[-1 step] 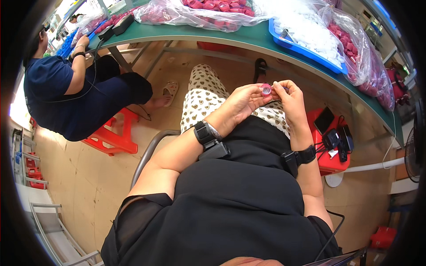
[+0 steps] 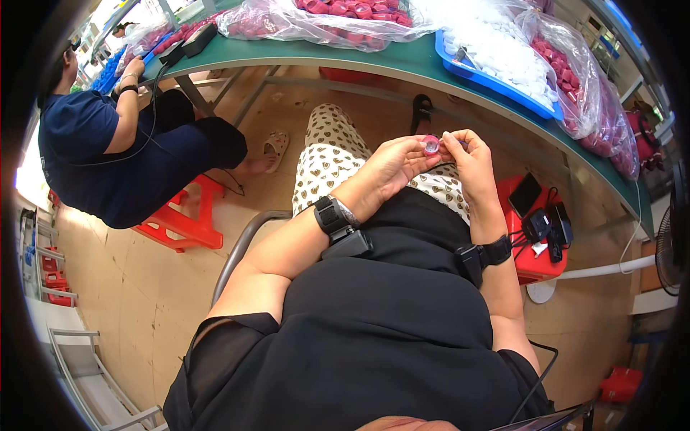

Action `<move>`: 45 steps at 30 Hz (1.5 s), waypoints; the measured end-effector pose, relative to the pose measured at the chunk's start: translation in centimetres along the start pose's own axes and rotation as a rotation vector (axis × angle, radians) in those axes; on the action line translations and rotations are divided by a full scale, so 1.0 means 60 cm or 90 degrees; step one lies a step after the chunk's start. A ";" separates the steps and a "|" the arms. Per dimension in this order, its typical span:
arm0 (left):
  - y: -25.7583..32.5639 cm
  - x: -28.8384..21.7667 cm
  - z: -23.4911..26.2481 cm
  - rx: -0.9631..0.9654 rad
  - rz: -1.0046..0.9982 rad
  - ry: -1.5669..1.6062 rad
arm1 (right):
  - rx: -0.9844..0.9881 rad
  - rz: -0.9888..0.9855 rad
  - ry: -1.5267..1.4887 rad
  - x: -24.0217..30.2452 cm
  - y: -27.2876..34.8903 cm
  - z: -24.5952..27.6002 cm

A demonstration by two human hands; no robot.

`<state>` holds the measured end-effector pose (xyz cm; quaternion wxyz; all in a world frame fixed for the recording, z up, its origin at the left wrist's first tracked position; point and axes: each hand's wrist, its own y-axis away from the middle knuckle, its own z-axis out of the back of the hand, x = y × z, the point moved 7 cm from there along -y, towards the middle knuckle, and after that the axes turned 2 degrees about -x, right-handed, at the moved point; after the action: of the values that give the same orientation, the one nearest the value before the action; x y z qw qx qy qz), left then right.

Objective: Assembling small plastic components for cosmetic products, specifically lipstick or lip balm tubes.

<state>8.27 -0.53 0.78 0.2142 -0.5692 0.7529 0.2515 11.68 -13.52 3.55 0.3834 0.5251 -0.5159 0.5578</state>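
Observation:
My left hand (image 2: 392, 167) and my right hand (image 2: 468, 156) meet above my lap, in front of the green table's edge. Between their fingertips sits a small round pink cap (image 2: 430, 146) with a pale inside. The left hand's fingers pinch it from the left, and the right hand's fingertips touch its right side. Each wrist wears a black strap with a small black device (image 2: 343, 230). My knees in patterned cloth lie just below the hands.
The green table (image 2: 402, 66) curves across the top, carrying clear bags of pink caps (image 2: 338, 16), more bags (image 2: 596, 108) and a blue tray of white parts (image 2: 496, 50). Another person in dark blue (image 2: 108, 144) sits at left on a red stool (image 2: 183, 219). A second red stool holding black devices (image 2: 535, 230) stands at right.

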 end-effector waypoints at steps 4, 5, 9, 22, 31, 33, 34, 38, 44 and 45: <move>0.001 -0.001 0.002 -0.001 -0.004 -0.011 | -0.010 0.004 0.001 0.006 0.003 -0.001; 0.002 -0.002 0.001 0.004 -0.007 -0.020 | -0.011 0.010 0.006 0.008 0.003 -0.002; 0.006 -0.020 -0.003 -0.011 -0.025 -0.061 | -0.016 0.044 -0.003 0.032 0.003 0.000; -0.048 -0.380 -0.198 -0.065 -0.562 -0.576 | -0.183 0.260 -0.134 0.187 -0.016 0.129; -0.067 -0.442 -0.022 -0.410 -0.886 -0.657 | -0.331 0.206 -0.118 0.155 -0.042 0.232; -0.056 -0.444 0.025 -0.570 -0.875 -0.609 | -0.303 0.180 -0.102 0.144 -0.056 0.214; -0.058 -0.434 0.055 -0.625 -0.792 -0.478 | -0.268 0.158 -0.049 0.138 -0.064 0.195; -0.091 -0.470 0.110 -0.495 -0.687 -0.334 | -0.068 0.094 0.076 0.122 -0.134 0.072; -0.092 -0.487 0.130 -0.446 -0.592 -0.352 | 0.063 -0.056 0.216 0.120 -0.210 -0.001; -0.098 -0.490 0.134 -0.431 -0.584 -0.347 | 0.098 -0.071 0.250 0.125 -0.217 -0.002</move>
<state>21.88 25.19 11.63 0.2924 -0.7856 0.2293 0.4946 23.10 -12.00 13.16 0.4659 0.4619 -0.3573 0.6648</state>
